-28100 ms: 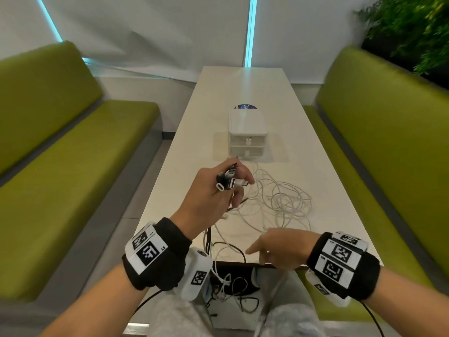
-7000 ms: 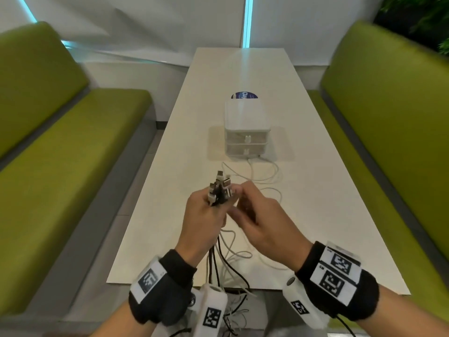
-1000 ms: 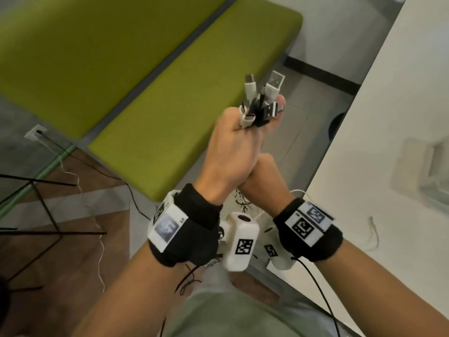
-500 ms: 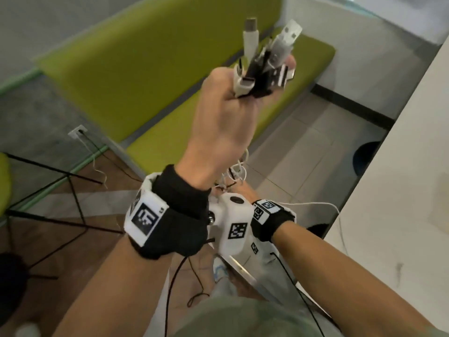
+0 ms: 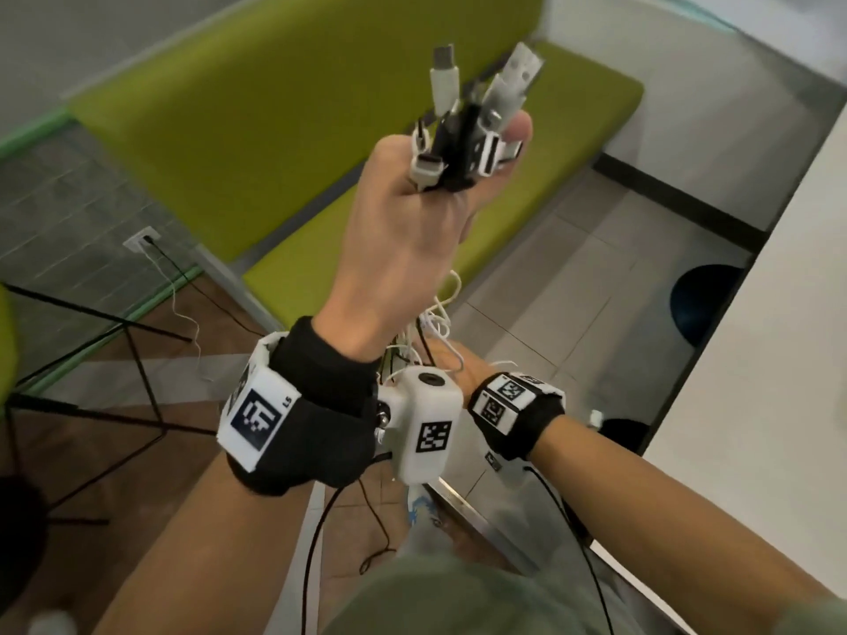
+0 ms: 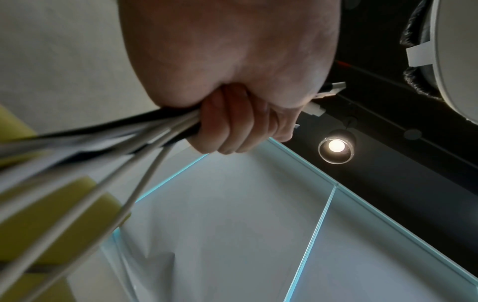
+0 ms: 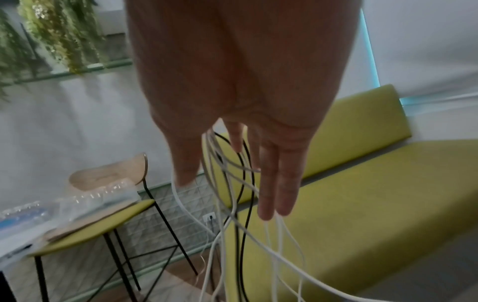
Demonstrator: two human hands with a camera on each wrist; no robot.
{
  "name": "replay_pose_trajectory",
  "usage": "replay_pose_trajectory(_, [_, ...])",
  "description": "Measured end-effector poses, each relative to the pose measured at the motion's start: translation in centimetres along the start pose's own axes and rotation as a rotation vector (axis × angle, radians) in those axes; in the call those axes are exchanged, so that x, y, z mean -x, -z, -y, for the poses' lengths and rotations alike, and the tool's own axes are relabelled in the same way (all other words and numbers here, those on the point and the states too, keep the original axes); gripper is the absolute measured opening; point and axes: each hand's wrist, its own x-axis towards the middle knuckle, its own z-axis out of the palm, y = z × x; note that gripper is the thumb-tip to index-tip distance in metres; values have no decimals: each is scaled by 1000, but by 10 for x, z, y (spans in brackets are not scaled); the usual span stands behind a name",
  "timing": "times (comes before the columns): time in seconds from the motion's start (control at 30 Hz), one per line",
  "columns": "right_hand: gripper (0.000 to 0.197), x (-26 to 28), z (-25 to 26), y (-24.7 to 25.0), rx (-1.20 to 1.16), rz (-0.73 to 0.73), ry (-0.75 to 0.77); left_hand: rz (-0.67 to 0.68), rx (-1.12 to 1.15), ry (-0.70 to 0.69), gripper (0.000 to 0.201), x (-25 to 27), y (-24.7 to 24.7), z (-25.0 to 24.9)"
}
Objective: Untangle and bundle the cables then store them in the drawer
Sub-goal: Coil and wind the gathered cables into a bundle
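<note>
My left hand (image 5: 403,249) is raised, its grip clenched round the cables (image 6: 145,130) just under their plugs (image 5: 467,144); my right hand (image 7: 245,126), lower down, rakes loose straight fingers (image 7: 276,183) through the hanging strands, gripping none. Best to comb slowly downward — no yanking at knots. Half a second ago the plugs sat slightly lower, the right wrist nearer.

white and black cables (image 5: 463,130), plug ends bunched upward, cords hanging loose, tangled
</note>
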Motion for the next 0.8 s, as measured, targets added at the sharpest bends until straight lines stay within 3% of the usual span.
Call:
replay_pose_trajectory(0.07, [60, 6, -19, -18, 53, 9, -66, 34, -12, 32, 56, 3, -3, 11])
replay_pose_trajectory(0.13, [68, 18, -41, -24, -3, 43, -233, 65, 6, 50, 55, 4, -9, 19])
replay_pose_trajectory(0.27, [78, 44, -52, 7, -27, 86, -389, 77, 9, 93, 55, 2, -21, 34])
replay_pose_trajectory(0.33, [89, 60, -46, 37, -142, 85, -393, 79, 21, 126, 54, 2, -22, 40])
replay_pose_trajectory(0.4, [98, 79, -29, 72, -337, -11, -241, 87, 30, 146, 54, 3, -22, 44])
replay_pose_trajectory(0.47, [87, 93, -3, 97, -472, -139, -34, 114, 44, 163, 52, 6, -28, 47])
replay_pose_trajectory(0.5, [71, 95, 9, 102, -520, -183, 48, 128, 56, 171, 52, 8, -33, 47])
replay_pose_trajectory(0.6, [4, 87, 31, 90, -524, -342, 120, 128, 15, 168, 54, 14, -47, 47])
replay_pose_trajectory(0.7, [19, 80, 23, 71, -531, -408, 116, 123, -41, 178, 54, 13, -48, 49])
replay_pose_trajectory(0.8, [32, 82, 7, 61, -475, -307, 0, 128, -51, 151, 52, 11, -47, 45])
